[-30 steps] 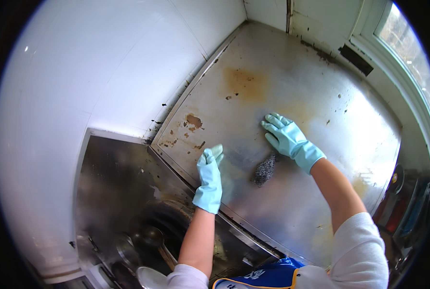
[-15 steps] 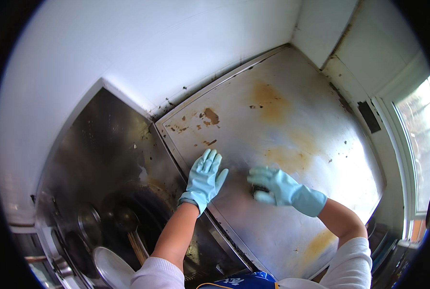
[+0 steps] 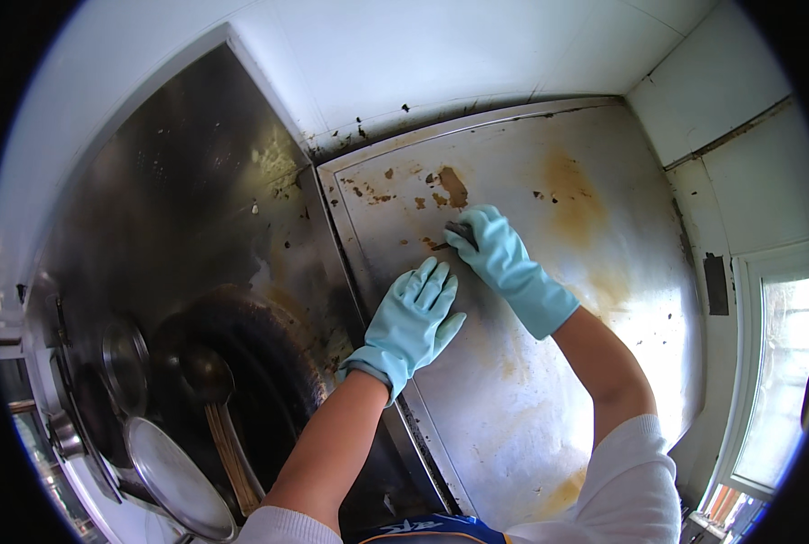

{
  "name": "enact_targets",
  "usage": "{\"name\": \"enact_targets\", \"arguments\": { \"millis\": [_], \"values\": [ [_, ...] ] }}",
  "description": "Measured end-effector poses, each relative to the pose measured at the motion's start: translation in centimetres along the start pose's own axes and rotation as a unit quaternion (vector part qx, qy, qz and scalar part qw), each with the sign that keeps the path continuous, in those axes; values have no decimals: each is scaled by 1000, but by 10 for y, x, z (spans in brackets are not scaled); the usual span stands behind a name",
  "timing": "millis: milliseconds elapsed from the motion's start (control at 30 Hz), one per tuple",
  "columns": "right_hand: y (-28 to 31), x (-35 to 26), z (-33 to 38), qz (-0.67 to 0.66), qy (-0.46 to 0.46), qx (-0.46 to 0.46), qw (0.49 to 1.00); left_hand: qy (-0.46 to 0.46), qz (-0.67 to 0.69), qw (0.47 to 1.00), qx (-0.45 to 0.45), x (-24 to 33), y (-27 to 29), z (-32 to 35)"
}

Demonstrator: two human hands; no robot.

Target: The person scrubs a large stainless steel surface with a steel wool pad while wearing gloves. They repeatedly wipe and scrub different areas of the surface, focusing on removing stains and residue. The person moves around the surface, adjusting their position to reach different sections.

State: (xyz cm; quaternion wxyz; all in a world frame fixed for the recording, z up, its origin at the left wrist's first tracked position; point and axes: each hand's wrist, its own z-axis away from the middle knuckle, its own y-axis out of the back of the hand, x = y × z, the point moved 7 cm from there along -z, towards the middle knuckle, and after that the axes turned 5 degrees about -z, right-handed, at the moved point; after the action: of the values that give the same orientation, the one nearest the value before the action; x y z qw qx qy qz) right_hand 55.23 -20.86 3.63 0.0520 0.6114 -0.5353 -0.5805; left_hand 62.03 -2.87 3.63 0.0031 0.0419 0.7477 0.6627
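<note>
The right hand [image 3: 506, 261], in a pale blue-green rubber glove, has its fingers curled round a dark scouring pad [image 3: 462, 232] on the steel worktop [image 3: 504, 435], nearer the worktop's far left corner than its right edge. The pad lies at the tips of the fingers, its visible part poking out between them and the thumb on the side toward the left edge; the rest is hidden under the glove. Just beyond it, toward the far edge, are brown flaked patches [image 3: 453, 188], and an orange-brown stain [image 3: 572, 199] spreads farther right. The left hand [image 3: 409, 317], gloved alike, lies palm down by the left edge, its cuff at that edge; its fingers are straight and slightly spread, thumb held out, pointing toward the pad but apart from it and holding nothing. How firmly either hand presses cannot be told. Past the left edge sit a blackened wok [image 3: 255, 340], a ladle [image 3: 207, 374] and a round metal lid [image 3: 178, 476].
</note>
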Motion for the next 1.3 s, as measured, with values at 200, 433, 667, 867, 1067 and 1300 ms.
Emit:
{"name": "enact_targets", "arguments": {
  "millis": [200,433,667,867,1067,1300],
  "values": [
    [-44,-20,-84,256,34,-179,949,-5,36,998,48,-1,4,0],
    [-68,-27,-103,233,-2,-303,924,-1,42,998,35,-2,1,1],
    [-54,17,-131,269,-93,-181,942,-5,29,999,14,-1,-1,3],
    [-42,-3,-136,255,-59,-184,948,2,31,999,13,-1,-7,5],
    [-60,-34,-117,225,-12,-257,940,9,48,999,23,-2,-4,4],
    [-71,25,-149,266,-111,-113,951,2,32,999,11,-1,-6,5]
  ]
}}
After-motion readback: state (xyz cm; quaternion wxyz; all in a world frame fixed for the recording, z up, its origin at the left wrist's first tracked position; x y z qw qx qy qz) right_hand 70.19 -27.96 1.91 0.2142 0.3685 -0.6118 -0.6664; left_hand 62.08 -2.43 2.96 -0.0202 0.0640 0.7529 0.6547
